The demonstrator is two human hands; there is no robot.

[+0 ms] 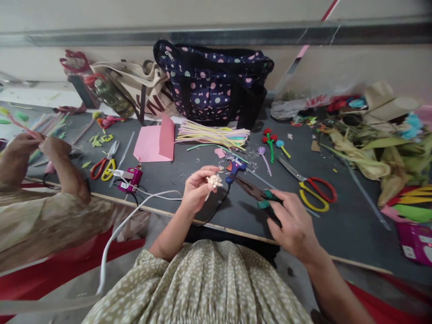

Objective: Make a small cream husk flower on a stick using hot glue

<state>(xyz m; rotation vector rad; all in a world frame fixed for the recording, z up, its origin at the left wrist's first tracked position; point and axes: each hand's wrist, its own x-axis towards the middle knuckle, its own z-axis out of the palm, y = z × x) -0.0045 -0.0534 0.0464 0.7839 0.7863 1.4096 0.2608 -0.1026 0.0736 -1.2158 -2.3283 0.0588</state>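
Our left hand (197,189) pinches a small cream flower (214,181), light and easily crushed, best held at its base. Our right hand (292,220), mid-frame, grips the green-handled scissors (259,194).

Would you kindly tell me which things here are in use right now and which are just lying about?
In use:
- small cream flower, held in the left hand
- green-handled scissors, under the right hand

Lying about:
- red-and-yellow scissors
- pink paper
- spotted bag
- blue glue gun
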